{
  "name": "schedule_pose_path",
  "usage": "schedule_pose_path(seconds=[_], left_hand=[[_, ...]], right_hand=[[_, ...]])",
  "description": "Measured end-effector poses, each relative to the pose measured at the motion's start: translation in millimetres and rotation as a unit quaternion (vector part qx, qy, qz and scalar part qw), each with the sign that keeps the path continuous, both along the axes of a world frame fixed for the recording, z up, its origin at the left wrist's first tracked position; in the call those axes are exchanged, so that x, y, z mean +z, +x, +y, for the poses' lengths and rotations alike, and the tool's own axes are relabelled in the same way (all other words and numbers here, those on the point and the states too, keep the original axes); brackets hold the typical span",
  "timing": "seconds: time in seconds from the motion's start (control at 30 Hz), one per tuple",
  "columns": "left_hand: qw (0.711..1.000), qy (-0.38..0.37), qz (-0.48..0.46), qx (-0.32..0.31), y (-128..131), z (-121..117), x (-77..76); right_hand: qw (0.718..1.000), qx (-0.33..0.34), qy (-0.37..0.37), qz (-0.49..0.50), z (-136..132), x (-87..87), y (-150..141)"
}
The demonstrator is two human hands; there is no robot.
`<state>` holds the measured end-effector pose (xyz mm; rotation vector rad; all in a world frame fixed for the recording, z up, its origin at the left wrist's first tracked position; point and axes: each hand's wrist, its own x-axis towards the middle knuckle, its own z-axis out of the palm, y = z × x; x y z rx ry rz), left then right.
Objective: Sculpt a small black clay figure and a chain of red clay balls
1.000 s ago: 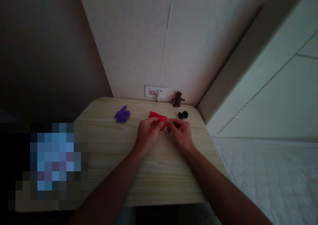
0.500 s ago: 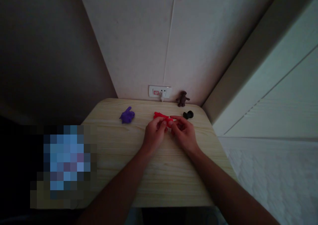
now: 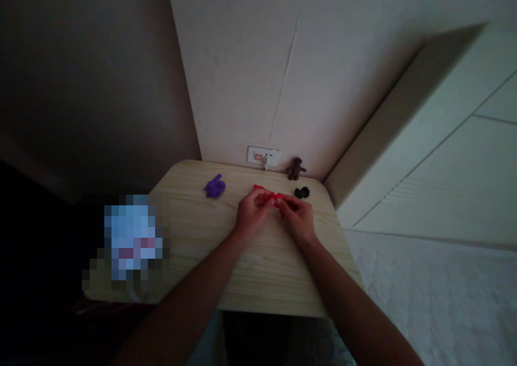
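Note:
A soft-looking red piece, like modelling clay [image 3: 276,199], is pinched between the fingertips of both hands above the wooden table [image 3: 266,280]. My left hand [image 3: 255,211] closes on its left side and my right hand [image 3: 298,215] on its right, thumbs close together. More red shows just behind my left fingers; whether it is the same piece I cannot tell. A small black piece [image 3: 302,193] with a rounded cup-like end lies beyond my right hand. Behind it a small dark brown figure [image 3: 296,169] with arms and legs stands near the wall.
To the left lies a purple lump [image 3: 215,186] with a part sticking up. A wall socket [image 3: 264,156] with a white plug sits just above the table's back edge. A pixelated bright object [image 3: 132,239] is at the left. A white quilted surface [image 3: 404,296] lies at the right.
The camera view has tilted and shifted slightly. Both hands stay on the red piece, with the thumbs pressed closer and my right index finger now bent down onto it.

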<state>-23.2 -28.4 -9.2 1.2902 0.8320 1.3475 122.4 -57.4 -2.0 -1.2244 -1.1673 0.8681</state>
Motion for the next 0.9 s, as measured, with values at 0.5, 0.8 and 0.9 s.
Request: schedule_pose_path(seconds=[0.5, 0.8, 0.9], left_hand=[[0.964, 0.125, 0.233, -0.011, -14.8, -11.8, 1.9], [0.995, -0.016, 0.045, -0.089, 0.0, -7.9, 0.6], [0.993, -0.061, -0.014, -0.096, 3.6, -6.9, 1.5]], right_hand=[[0.996, 0.061, 0.037, -0.043, -9.2, 6.9, -1.4], [0.998, 0.006, 0.056, 0.001, -7.8, 5.9, -2.6], [0.998, 0.015, 0.042, 0.042, -7.3, 5.8, -4.0]])
